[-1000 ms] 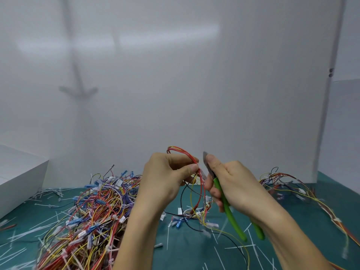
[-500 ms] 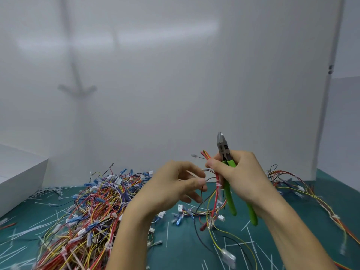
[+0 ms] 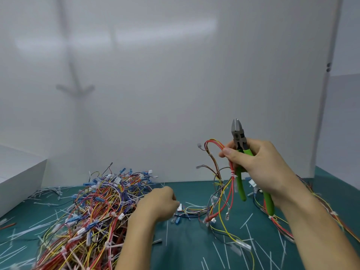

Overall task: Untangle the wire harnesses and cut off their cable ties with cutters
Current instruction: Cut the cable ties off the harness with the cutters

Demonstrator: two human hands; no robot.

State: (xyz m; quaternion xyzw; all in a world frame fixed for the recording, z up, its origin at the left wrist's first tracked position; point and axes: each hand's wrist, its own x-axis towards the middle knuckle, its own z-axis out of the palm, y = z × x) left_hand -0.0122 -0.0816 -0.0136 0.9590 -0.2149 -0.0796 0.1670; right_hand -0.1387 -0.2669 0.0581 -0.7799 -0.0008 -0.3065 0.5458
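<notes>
My right hand (image 3: pixel 263 164) is raised over the mat and grips the green-handled cutters (image 3: pixel 239 137), whose jaws point up. The thumb of that hand pinches a wire harness (image 3: pixel 231 173) of red, yellow and brown wires against the handles. The harness loops above the thumb and hangs down to the mat, with white cable ties on it. My left hand (image 3: pixel 159 203) is low over the mat beside the big tangled pile of harnesses (image 3: pixel 97 207). Its fingers are curled and hidden from me, next to a small white connector (image 3: pixel 180 206).
The work surface is a green mat (image 3: pixel 185 242) strewn with cut white cable ties (image 3: pixel 247 221). A white box (image 3: pixel 19 182) stands at the left edge. More wires (image 3: pixel 313 191) lie behind my right forearm. A white wall panel (image 3: pixel 175 75) closes the back.
My left hand let go of the harness and dropped to the mat beside the pile. My right hand rose and moved right with the cutters and now holds the harness alone.
</notes>
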